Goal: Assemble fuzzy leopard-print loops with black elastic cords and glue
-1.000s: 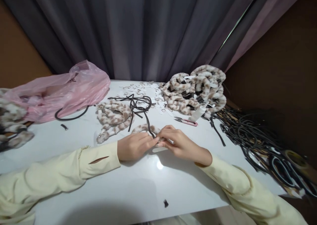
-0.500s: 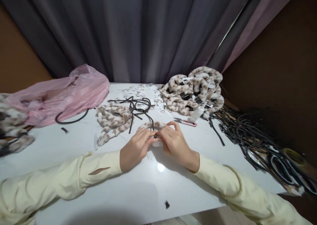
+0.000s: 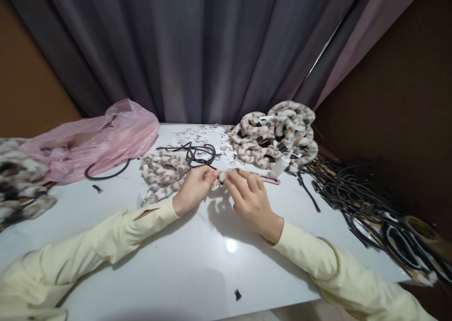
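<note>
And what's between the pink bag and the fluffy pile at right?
The head view shows scattered small rings, tangled black cord and, nearer the camera, a spotted fluffy coil.

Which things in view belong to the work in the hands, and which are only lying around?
Probably belonging:
- small whitish plush piece between left hand and right hand
- coiled brown-spotted white plush strip
- thin black cords

Apparently just lying around:
- translucent pink plastic bag
- small black scrap
- white plastic bottle
</note>
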Available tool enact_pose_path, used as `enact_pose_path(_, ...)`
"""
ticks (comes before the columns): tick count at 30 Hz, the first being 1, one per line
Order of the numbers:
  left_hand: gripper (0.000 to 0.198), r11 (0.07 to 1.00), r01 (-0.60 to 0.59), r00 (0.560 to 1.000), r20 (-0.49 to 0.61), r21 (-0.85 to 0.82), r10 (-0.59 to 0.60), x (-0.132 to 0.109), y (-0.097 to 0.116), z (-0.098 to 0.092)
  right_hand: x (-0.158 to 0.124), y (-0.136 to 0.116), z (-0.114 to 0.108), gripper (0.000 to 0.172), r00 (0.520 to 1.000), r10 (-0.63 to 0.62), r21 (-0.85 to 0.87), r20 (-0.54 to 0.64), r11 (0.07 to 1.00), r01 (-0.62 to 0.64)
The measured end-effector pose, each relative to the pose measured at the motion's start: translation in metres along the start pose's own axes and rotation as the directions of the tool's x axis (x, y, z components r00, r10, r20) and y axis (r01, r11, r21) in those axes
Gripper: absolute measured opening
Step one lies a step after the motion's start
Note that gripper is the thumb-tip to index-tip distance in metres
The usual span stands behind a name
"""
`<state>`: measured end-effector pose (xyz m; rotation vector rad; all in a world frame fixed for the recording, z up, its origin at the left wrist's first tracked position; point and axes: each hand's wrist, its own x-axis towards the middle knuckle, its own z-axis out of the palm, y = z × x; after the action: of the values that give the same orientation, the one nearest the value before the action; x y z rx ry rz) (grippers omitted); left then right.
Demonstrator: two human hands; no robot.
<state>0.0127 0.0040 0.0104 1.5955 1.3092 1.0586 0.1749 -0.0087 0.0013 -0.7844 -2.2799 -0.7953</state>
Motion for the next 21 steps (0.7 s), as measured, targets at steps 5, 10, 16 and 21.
enact_pose_path(5,0.034,0.991,0.093,0.996,-0.001,-0.101,-0.093,0.017,-0.002,0.006,-0.005,-0.002,0.005,0.035,0.978,0.155,0.199,0.137,0.963,-0.18)
enact_pose_path(10,0.034,0.999,0.007,0.992,-0.127,0.053,0.0,0.022,-0.005,0.01,0.004,-0.003,0.013,0.029,0.723,0.398,0.633,0.564,0.353,-0.688)
enact_pose_path(16,0.021,0.697,-0.51,0.8,-0.02,0.505,0.6,0.018,-0.018,0.012,0.015,0.002,0.011,0.028,0.564,0.301,0.63,0.769,-0.205,-0.749)
enact_pose_path(21,0.021,0.361,-0.65,0.595,0.152,0.668,0.79,0.019,-0.025,0.007,0.018,0.004,-0.004,0.034,0.579,0.28,0.625,0.765,-0.109,-0.773)
